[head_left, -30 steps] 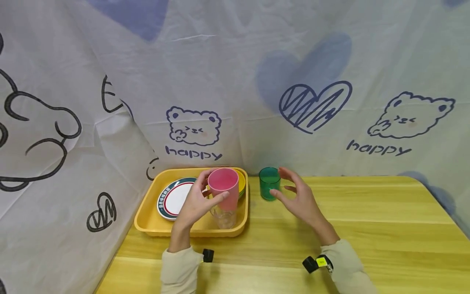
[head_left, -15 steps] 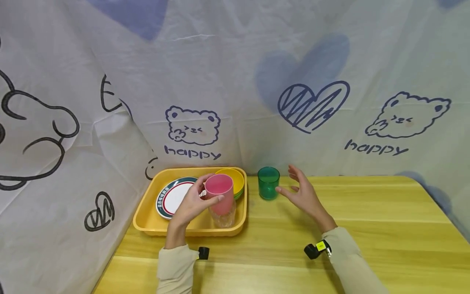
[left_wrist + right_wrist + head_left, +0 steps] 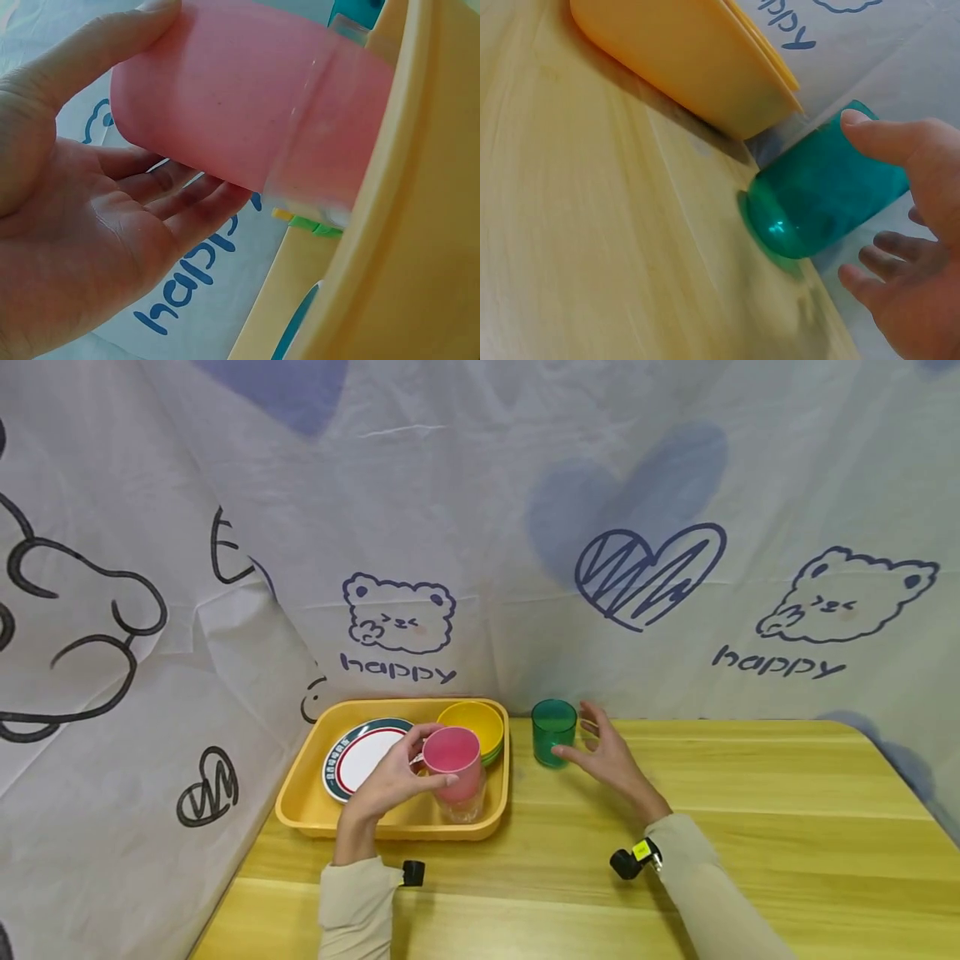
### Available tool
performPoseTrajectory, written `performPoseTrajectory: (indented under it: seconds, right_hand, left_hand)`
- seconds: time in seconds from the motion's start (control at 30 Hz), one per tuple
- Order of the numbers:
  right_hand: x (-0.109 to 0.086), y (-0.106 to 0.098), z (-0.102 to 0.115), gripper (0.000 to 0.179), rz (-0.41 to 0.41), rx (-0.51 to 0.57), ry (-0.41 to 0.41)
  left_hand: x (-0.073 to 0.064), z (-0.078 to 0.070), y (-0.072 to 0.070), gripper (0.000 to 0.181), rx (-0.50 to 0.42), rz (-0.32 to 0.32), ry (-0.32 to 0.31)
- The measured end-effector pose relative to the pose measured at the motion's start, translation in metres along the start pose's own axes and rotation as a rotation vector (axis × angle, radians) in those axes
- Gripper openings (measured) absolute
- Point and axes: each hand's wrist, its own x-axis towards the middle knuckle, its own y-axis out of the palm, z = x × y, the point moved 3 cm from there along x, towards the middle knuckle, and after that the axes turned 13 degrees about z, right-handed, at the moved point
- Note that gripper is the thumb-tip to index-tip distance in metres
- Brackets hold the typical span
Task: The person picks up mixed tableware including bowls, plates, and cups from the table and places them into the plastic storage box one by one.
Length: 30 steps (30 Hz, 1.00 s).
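My left hand [image 3: 388,783] holds a pink cup [image 3: 452,750] between thumb and fingers. The cup's lower part sits inside a clear glass [image 3: 467,812] standing in the yellow tray [image 3: 315,820]. In the left wrist view, the thumb lies along one side of the pink cup [image 3: 217,97] and the fingers along the other. A green see-through cup [image 3: 553,735] stands upright on the table, right of the tray. My right hand [image 3: 617,764] is beside it with spread fingers. In the right wrist view, its thumb overlaps the green cup [image 3: 821,187]; whether they touch, I cannot tell.
Inside the tray, a white plate [image 3: 367,762] with a dark green rim lies at the left. Stacked yellow and green bowls [image 3: 472,718] sit at the back right. Behind the wooden table [image 3: 750,810] hangs a printed cloth [image 3: 525,635].
The pink cup has come down into the clear glass with my left hand, uncovering more of the yellow bowl. My right hand drew slightly away from the green cup, then came back close.
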Motion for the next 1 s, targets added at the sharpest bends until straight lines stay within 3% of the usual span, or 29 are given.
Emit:
performPoseTrajectory:
  seconds: [0.23,0.63,1.0]
  right_hand:
    - [0.008,0.006,-0.002,0.096,-0.006,0.034,-0.006]
    - [0.015,0.012,-0.004,0.090,-0.027,0.099,0.072]
    - [0.011,0.011,-0.001,0.088,-0.018,0.032,0.102]
  left_hand:
    - [-0.001,0.002,-0.001,0.074,0.008,0.016,-0.006]
    - [-0.001,0.004,-0.002,0.075,-0.001,0.030,-0.015]
    - [-0.002,0.007,-0.003,0.074,0.000,0.034,-0.007]
